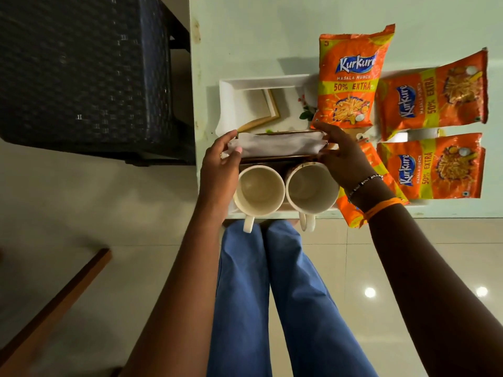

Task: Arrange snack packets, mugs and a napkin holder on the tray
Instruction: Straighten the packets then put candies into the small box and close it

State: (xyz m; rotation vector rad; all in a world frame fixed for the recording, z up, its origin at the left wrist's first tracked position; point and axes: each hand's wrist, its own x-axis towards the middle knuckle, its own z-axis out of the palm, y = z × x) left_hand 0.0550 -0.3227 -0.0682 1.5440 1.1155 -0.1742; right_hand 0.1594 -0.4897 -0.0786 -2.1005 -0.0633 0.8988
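Note:
A white rectangular tray [231, 88] lies on the pale table. Over its middle, both hands hold a brown napkin holder [280, 145] stuffed with white napkins: my left hand [220, 164] grips its left end, my right hand [340, 156] grips its right end. Two empty white mugs, the left mug [258, 191] and the right mug [309, 187], stand side by side at the tray's near edge, handles toward me. Several orange snack packets lie to the right: one upright packet [351, 77], one at the far right [435, 96], one below it [432, 170], and one partly under my right wrist [351, 210].
A dark woven chair [87, 77] stands left of the table [258, 28]. The table's near edge runs just below the mugs; my blue-trousered legs [272, 295] and a glossy tiled floor lie beneath. A wooden edge [60, 306] crosses the lower left.

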